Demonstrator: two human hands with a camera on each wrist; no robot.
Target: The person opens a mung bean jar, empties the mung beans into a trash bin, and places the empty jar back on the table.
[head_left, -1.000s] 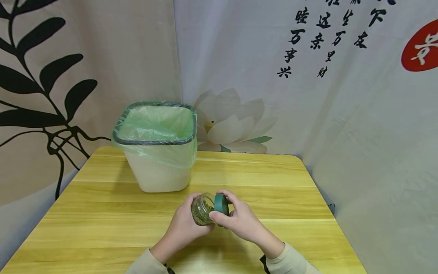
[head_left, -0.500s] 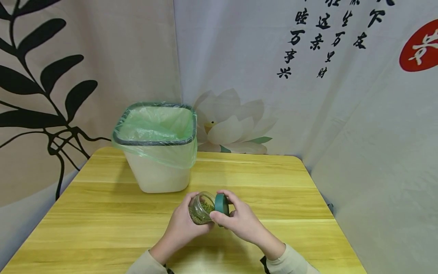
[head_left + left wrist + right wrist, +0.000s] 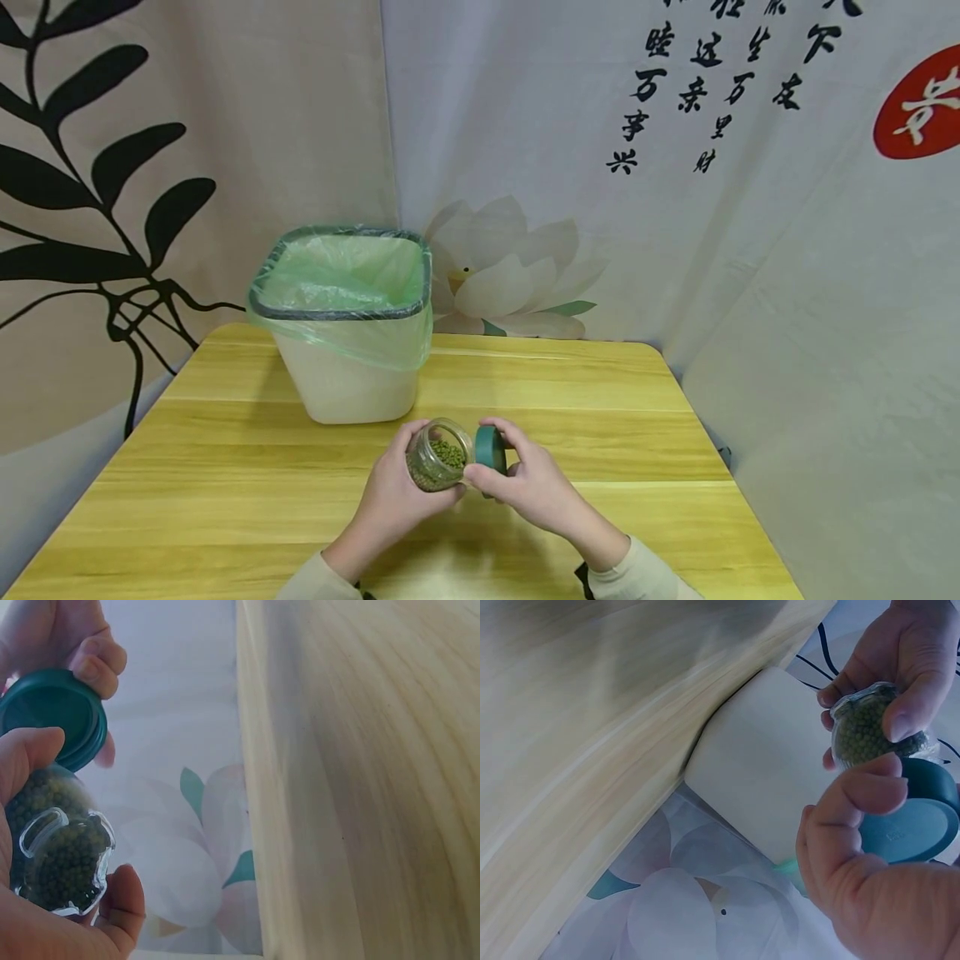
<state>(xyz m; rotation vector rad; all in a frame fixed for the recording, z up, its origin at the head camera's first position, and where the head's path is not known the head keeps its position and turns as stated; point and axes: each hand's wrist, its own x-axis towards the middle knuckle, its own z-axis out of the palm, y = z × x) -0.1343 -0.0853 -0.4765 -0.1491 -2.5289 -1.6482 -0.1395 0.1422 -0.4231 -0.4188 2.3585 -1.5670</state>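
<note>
My left hand (image 3: 395,492) grips a small clear glass jar (image 3: 422,468), tilted with its mouth toward the right. Small round green beans (image 3: 448,454) fill its lower part; they look like mung beans. My right hand (image 3: 534,483) holds a dark green round lid (image 3: 491,450) by its edge, between thumb and fingers, just off the jar's mouth. In the left wrist view the lid (image 3: 56,716) shows its hollow inside, close beside the jar (image 3: 64,855). The right wrist view shows the flat top of the lid (image 3: 907,829) in front of the jar.
A white bin (image 3: 352,375) with a dark rim and a green plastic liner (image 3: 341,267) stands at the back left of the wooden table (image 3: 600,417). Behind the table hangs a cloth backdrop (image 3: 517,100) with printed plants and characters.
The lid and the jar have drawn slightly apart, opening a wider gap. My left hand has shifted a little left with the jar, and more of the beans show through its mouth.
</note>
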